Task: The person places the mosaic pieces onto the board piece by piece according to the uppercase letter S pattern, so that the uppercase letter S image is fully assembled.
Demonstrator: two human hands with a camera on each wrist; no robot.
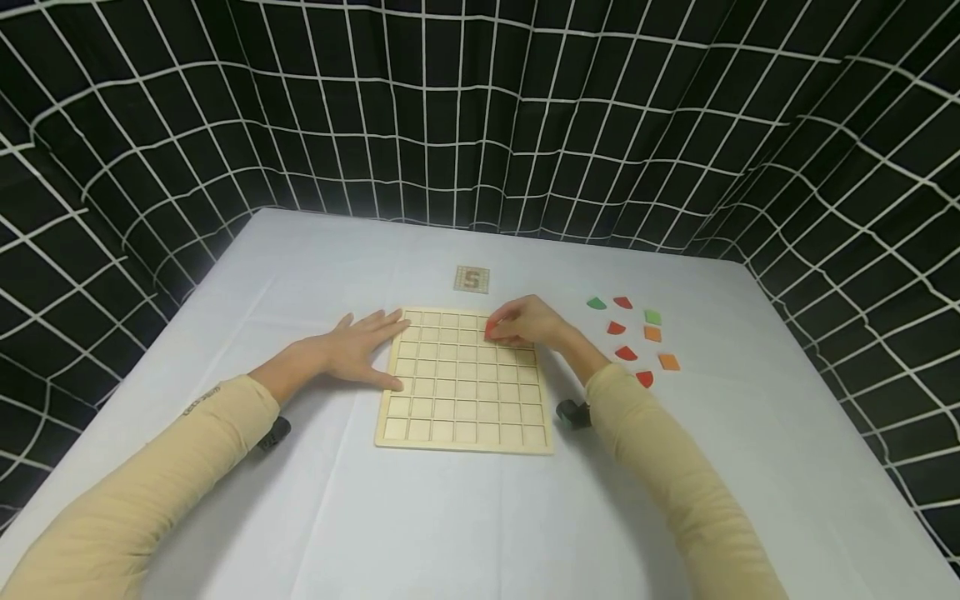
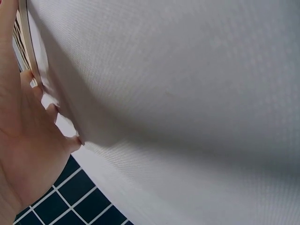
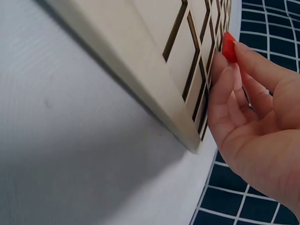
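A pale wooden board (image 1: 442,389) with a grid of square cells lies flat on the white table. My right hand (image 1: 528,321) pinches a small red piece (image 1: 491,327) over the board's upper right cells; the right wrist view shows the red piece between thumb and fingertips, its full outline partly hidden. With fingers spread, my left hand (image 1: 352,350) rests at the board's left edge, its fingertips and thumb touching the rim. In the left wrist view the left hand (image 2: 33,136) shows straight fingers beside the board's edge.
Right of the board lie several red quarter-circle pieces (image 1: 626,354), a green one (image 1: 596,303), a green square (image 1: 652,317) and orange squares (image 1: 669,362). A small square tile with an S-like mark (image 1: 472,279) lies behind the board. Dark white-gridded cloth (image 1: 465,117) surrounds the table (image 1: 420,525).
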